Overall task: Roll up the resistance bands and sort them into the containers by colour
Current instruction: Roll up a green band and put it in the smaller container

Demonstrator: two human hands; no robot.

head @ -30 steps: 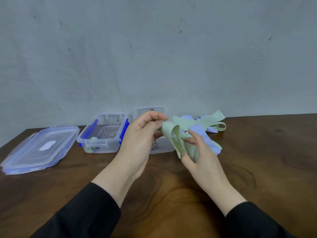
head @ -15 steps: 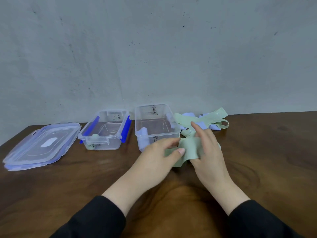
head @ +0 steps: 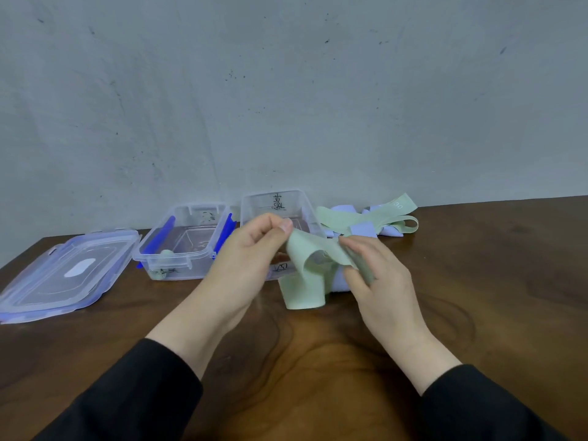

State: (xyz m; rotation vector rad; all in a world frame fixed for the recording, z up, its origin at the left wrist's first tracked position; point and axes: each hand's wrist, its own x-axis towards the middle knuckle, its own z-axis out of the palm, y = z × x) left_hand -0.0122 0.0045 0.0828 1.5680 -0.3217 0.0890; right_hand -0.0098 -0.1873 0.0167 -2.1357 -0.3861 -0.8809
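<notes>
A: While both hands work at table centre, what sits around them, head view?

B: Wood table (head: 477,281), grey wall behind. Far left, a clear lid (head: 63,275) lying flat. Next to it the blue-clipped container (head: 186,243), a small pale green roll (head: 165,254) inside at its near end. Beside that the second clear container (head: 276,211), handwriting on its wall; the left hand (head: 251,249) blocks most of its near side. Right of it, a loose heap of bands (head: 369,219), green and lilac tangled, against the table's back edge.

A: And the green band (head: 305,275) itself?

B: Between the two hands, in front of the second container. Left thumb and forefinger pinch its upper corner, raised. Right hand (head: 378,278) closes fingers over the other end, strip passing under the fingertips (head: 348,246). Middle sags in a loop; whether the bottom touches the table, cannot tell. Lilac band (head: 339,280) lies just behind the loop.
</notes>
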